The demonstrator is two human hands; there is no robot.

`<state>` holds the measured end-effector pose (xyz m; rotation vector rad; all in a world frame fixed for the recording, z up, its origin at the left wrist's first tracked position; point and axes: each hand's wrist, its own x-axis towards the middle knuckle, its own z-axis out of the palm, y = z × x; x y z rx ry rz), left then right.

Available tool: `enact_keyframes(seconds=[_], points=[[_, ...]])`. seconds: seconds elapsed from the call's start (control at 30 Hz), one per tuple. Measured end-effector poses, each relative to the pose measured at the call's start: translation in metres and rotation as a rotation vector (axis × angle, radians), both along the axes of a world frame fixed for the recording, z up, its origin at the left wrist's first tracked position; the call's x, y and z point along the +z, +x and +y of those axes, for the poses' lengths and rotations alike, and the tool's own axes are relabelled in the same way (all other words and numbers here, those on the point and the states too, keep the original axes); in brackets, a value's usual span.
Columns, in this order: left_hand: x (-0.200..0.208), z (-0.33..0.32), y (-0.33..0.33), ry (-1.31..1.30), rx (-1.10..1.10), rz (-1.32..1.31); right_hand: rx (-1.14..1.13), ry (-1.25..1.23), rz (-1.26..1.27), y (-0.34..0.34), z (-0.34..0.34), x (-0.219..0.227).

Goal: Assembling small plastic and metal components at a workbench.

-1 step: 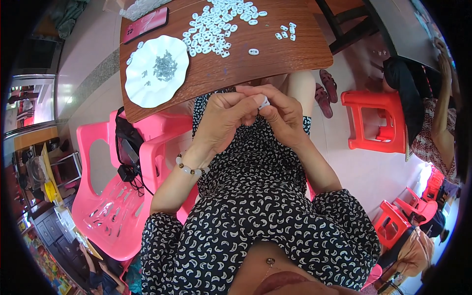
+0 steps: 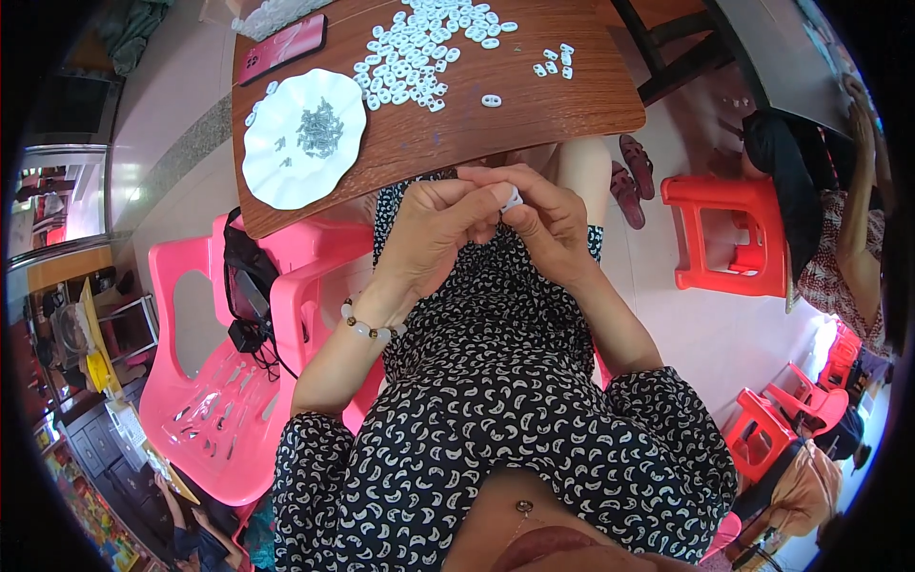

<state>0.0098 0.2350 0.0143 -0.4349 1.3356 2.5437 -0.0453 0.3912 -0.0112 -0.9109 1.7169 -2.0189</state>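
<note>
Head view: your left hand [image 2: 443, 224] and right hand [image 2: 556, 229] pinch a small white piece [image 2: 513, 199] between fingertips, one o'clock. Pink phone [image 2: 283, 50], eleven: marking unreadable. White pile [image 2: 405, 65], twelve; plate [image 2: 270, 178] of grey bits [image 2: 320, 132], ten-thirty; pink chair [image 2: 205, 377], eight.

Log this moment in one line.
left hand: holding white piece | right hand: holding same piece | table: loose white pieces, plate with grey bits

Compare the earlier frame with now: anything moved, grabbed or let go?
Nothing visibly changed: no visible move, no new grip, no release. As before, the left hand and right hand hold a white piece between them, just off the table edge. The pile, plate, grey bits and phone stayed put.
</note>
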Motion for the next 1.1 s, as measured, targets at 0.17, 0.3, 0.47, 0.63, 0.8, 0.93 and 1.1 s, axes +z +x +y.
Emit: enact_keyframes(seconds=[0.17,0.3,0.47,0.63,0.8,0.93,1.1], points=[[0.001,0.001,-0.001,0.003,0.005,-0.006,-0.014,-0.017,0.034,-0.001,-0.001,0.002],[0.000,0.002,-0.002,0.001,0.010,-0.039,-0.036,-0.027,0.036,-0.001,-0.001,0.001],[0.001,0.005,-0.003,0.027,0.034,-0.036,-0.119,-0.034,0.119,0.000,-0.003,-0.005],[-0.004,0.005,-0.003,0.061,0.021,-0.055,-0.095,0.051,0.072,0.001,0.003,0.000],[-0.007,0.010,-0.006,0.068,0.037,-0.065,-0.290,-0.044,0.145,0.004,-0.006,-0.017],[-0.013,0.010,-0.008,0.086,0.022,-0.052,-0.208,0.048,0.082,0.000,0.001,-0.016],[-0.007,0.017,-0.015,0.028,0.084,0.050,-0.110,-0.115,-0.117,-0.007,0.000,-0.013]])
